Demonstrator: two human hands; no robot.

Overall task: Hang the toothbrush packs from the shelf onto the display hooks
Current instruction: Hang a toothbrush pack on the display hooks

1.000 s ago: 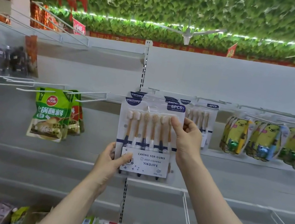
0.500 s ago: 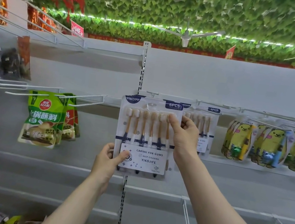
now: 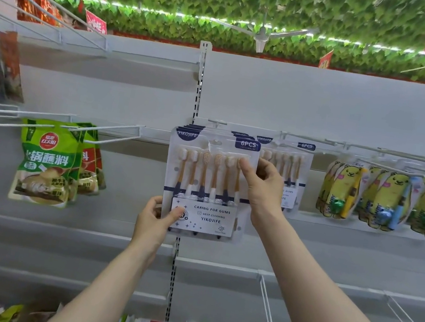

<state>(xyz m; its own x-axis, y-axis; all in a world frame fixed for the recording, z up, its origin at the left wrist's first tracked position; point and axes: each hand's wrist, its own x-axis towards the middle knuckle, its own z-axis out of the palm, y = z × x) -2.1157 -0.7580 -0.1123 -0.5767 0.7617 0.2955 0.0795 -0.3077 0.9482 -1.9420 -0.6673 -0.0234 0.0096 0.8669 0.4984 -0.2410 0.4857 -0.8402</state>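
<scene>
Head view: both hands (image 3: 156,221) grip glossy rectangular toothbrush pack (image 3: 208,185).

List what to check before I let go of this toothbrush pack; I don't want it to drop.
1. Left hand grips the toothbrush pack at its lower left corner: ok.
2. Right hand pinches its upper right edge: ok.
3. Pack upright, label facing out: ok.
4. Hang hole seated on the display hook: cannot tell.
5. Aligned with the hung packs behind: ok.
</scene>
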